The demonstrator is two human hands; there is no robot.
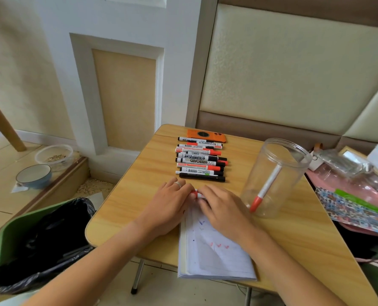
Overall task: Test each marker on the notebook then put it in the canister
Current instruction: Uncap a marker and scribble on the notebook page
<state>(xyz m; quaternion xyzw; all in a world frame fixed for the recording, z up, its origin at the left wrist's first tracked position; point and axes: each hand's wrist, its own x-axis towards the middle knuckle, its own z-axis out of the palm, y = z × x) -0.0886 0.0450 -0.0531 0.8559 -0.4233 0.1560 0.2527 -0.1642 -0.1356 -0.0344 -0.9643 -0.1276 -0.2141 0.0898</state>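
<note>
Here both hands, left hand (169, 204) and right hand (224, 212), pinch a red-capped white marker (197, 193) above the open white paper notebook (214, 255), which overhangs the wooden surface (144, 180) at its near edge; the clear plastic canister (276, 177) stands just right, one marker inside; the marker row (200, 160) lies beyond.

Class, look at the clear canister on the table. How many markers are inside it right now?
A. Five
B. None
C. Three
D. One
D: a single white marker with a red cap leans inside the clear canister, cap end down; the other markers lie in a row on the table.
</note>
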